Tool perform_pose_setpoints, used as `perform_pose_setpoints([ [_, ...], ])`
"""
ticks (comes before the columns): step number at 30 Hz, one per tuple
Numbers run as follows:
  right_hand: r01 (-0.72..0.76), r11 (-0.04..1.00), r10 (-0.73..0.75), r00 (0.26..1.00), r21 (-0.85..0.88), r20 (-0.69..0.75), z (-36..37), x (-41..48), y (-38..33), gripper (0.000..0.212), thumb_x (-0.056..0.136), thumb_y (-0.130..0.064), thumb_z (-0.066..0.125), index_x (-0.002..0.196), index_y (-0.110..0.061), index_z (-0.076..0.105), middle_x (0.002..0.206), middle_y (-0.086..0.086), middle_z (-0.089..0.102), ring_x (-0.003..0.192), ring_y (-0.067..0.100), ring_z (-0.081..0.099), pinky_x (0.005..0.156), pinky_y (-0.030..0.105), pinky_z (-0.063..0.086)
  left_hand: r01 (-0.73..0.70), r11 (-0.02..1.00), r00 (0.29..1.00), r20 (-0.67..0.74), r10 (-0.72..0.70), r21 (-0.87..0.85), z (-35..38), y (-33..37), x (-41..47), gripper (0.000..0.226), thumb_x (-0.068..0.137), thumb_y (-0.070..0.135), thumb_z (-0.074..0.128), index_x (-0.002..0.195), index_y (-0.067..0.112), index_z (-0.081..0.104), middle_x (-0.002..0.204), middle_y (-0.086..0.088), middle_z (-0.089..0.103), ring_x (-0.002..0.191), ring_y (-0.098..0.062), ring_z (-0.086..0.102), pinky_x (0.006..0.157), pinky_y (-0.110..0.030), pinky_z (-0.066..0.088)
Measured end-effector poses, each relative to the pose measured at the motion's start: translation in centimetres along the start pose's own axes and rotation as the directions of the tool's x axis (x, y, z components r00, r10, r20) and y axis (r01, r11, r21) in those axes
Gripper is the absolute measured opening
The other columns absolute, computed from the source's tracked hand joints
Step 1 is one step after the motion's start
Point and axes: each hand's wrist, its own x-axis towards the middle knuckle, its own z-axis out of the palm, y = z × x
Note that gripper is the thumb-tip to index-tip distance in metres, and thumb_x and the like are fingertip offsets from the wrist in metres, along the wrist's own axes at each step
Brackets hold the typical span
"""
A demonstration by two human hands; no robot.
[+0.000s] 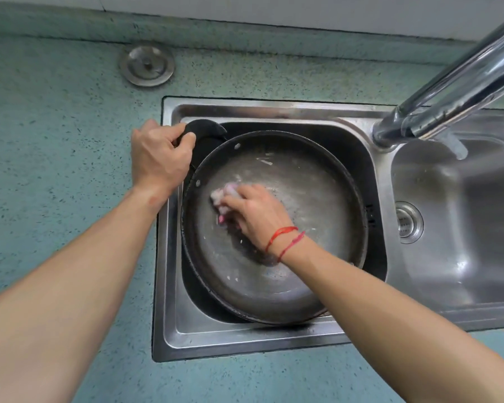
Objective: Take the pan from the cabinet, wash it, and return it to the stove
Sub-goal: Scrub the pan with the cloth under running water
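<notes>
One pan (288, 257) here, sitting in the left of the sink's (245, 341) two basins and pretty much filling it. One faucet (448, 91) over the divider, one metal drain cap (147, 65) lying on the counter (70, 112). Left hand (157, 158) reaches forward, fingers curled round the pan's black handle (207, 129) at the basin's far left corner. Right hand (253, 210) is down inside the pan, palm down, fingers clamped on one pink sponge (224, 196) against the bottom. Two red strings (285, 239) on that wrist.
</notes>
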Motion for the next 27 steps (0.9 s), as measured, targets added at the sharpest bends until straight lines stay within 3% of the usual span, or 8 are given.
perform_pose_setpoints([
  [4,-0.142,0.986,0.143,0.990,-0.092,0.008,-1.6,0.8,3.3,0.018,0.090,-0.027,0.063,0.106,-0.021,0.067,0.100,0.008,0.064,0.084,0.032,0.057,0.069,0.037,0.051,-0.011,1.000,1.000,-0.005,0.011,0.014,-0.1,0.1,0.0,0.036,0.085,0.029,0.056,0.061,0.003,0.063,0.056,-0.016,0.048,0.061,-0.032,0.046,0.063,-0.028,0.026],
  [10,-0.334,0.904,0.363,0.930,-0.266,0.066,-4.2,-4.0,6.1,0.026,0.089,-0.019,0.062,0.114,-0.013,0.061,0.109,0.012,0.054,0.098,0.032,0.054,0.068,0.037,0.048,-0.026,1.000,1.000,-0.005,0.026,0.017,-0.2,0.3,0.0,0.034,0.085,0.028,0.058,0.064,0.002,0.065,0.058,-0.017,0.049,0.060,-0.032,0.046,0.060,-0.031,0.029],
  [15,-0.397,0.878,0.455,0.865,-0.266,0.211,-5.7,-7.6,3.9,0.018,0.089,-0.025,0.056,0.100,-0.012,0.064,0.103,0.009,0.058,0.094,0.031,0.061,0.074,0.035,0.051,-0.021,1.000,1.000,-0.008,0.021,0.011,-0.3,0.4,0.0,0.032,0.084,0.028,0.058,0.062,0.006,0.064,0.058,-0.013,0.048,0.058,-0.029,0.045,0.054,-0.031,0.026],
  [18,-0.354,0.908,0.412,0.855,-0.226,0.315,-5.4,-8.8,1.7,0.019,0.086,-0.027,0.054,0.095,-0.014,0.065,0.102,0.007,0.059,0.092,0.031,0.062,0.074,0.036,0.051,-0.013,1.000,1.000,-0.007,0.013,0.008,-0.3,0.4,0.0,0.032,0.085,0.028,0.058,0.059,0.009,0.061,0.059,-0.013,0.048,0.060,-0.029,0.045,0.055,-0.029,0.025],
  [21,-0.269,0.961,0.272,0.886,-0.061,0.375,-4.2,-8.9,-0.4,0.015,0.085,-0.025,0.056,0.087,-0.014,0.066,0.096,0.006,0.058,0.087,0.029,0.062,0.069,0.034,0.050,-0.014,1.000,1.000,0.001,0.014,0.003,-0.2,0.2,0.1,0.032,0.085,0.029,0.058,0.060,0.010,0.062,0.058,-0.013,0.049,0.061,-0.029,0.046,0.056,-0.029,0.024],
  [24,-0.161,0.986,0.143,0.938,0.031,0.315,-2.7,-7.7,-1.8,0.018,0.079,-0.023,0.055,0.088,-0.013,0.067,0.094,0.006,0.060,0.086,0.028,0.059,0.066,0.036,0.053,-0.006,1.000,1.000,0.001,0.006,0.002,-0.1,0.1,0.1,0.033,0.085,0.030,0.056,0.060,0.010,0.062,0.059,-0.016,0.050,0.062,-0.031,0.048,0.057,-0.029,0.026],
  [27,-0.137,0.988,0.121,0.970,0.065,0.210,-1.5,-5.2,-2.2,0.013,0.080,-0.023,0.063,0.091,-0.020,0.070,0.096,0.003,0.059,0.088,0.026,0.056,0.065,0.034,0.051,0.005,1.000,1.000,-0.006,-0.005,-0.002,-0.1,0.2,0.1,0.033,0.085,0.030,0.057,0.061,0.009,0.063,0.062,-0.017,0.052,0.063,-0.031,0.048,0.057,-0.029,0.026],
])
